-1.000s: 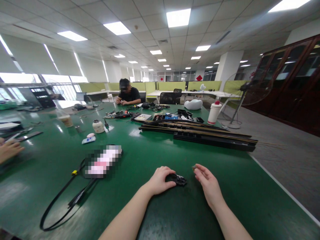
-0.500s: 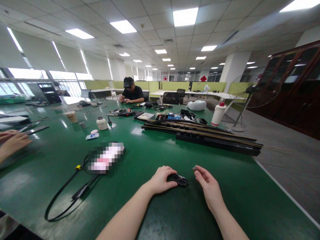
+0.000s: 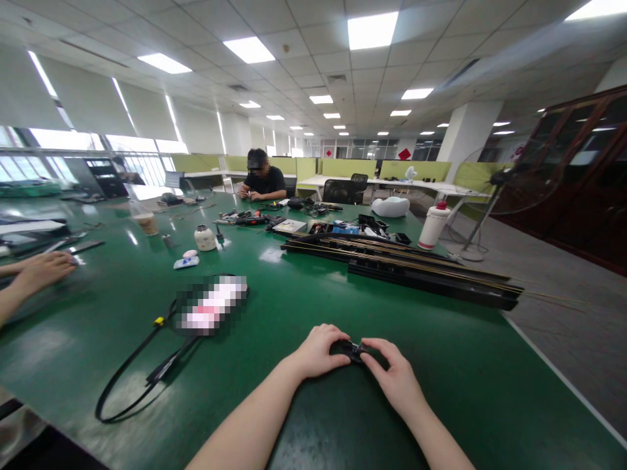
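A small black part [image 3: 351, 348] lies on the green table [image 3: 304, 294] just in front of me. My left hand [image 3: 317, 351] is curled over its left end and holds it down. My right hand [image 3: 392, 375] meets it from the right, fingers pinched together at the part's right end. Whether a small piece sits in those fingertips is hidden. Most of the black part is covered by both hands.
A black strap with a yellow clip [image 3: 142, 369] loops at the left. Long black rails [image 3: 416, 264] cross the table behind. A white bottle [image 3: 432, 227], a jar [image 3: 204, 238] and tools lie farther back. Another person's hand [image 3: 42, 269] rests at far left; a seated person [image 3: 262, 179] works beyond.
My right hand, which held a tiny piece apart from the black part, has moved left and down onto the part's right end. The view has shifted slightly.
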{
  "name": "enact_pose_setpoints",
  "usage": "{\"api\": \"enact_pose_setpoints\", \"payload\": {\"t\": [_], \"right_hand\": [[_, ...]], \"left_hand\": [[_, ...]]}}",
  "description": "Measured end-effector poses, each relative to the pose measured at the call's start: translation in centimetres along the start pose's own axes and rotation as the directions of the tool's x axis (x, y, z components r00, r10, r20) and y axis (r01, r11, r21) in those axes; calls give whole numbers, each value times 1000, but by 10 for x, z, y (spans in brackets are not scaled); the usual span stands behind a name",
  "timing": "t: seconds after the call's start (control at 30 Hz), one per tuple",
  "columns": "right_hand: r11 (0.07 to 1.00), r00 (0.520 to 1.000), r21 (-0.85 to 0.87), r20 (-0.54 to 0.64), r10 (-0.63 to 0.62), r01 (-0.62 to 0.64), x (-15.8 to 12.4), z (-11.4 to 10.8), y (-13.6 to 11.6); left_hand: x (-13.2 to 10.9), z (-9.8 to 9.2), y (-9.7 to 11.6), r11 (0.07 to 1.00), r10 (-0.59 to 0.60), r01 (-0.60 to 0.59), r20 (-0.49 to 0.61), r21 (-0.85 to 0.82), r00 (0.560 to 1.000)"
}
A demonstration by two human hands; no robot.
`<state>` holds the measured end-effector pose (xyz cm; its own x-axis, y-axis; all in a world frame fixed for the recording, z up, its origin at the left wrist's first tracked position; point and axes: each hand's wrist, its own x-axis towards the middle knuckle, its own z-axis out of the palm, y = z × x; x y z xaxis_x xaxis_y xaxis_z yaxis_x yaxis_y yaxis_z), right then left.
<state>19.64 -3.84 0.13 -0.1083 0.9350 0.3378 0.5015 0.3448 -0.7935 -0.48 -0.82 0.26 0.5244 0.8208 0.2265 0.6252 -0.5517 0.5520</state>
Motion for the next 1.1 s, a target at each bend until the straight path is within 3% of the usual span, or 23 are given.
{"api": "enact_pose_setpoints", "payload": {"t": [0.17, 0.27, 0.93, 1.1], "right_hand": [[988, 988, -140, 151, -39, 60, 0, 3, -4], [983, 985, -178, 172, -21, 52, 0, 3, -5], [996, 989, -91, 144, 36, -23, -1, 0, -1], [990, 981, -2, 132, 142, -143, 0, -1, 3]], "left_hand": [[0, 2, -1, 1000, -5, 5, 1, 5, 1000], [0, 3, -2, 1000, -6, 6, -3, 2, 1000], [2, 6, -1, 1000, -15, 15, -12, -12, 1000], [2, 7, -1, 1000, -20, 20, -8, 2, 1000]]}}
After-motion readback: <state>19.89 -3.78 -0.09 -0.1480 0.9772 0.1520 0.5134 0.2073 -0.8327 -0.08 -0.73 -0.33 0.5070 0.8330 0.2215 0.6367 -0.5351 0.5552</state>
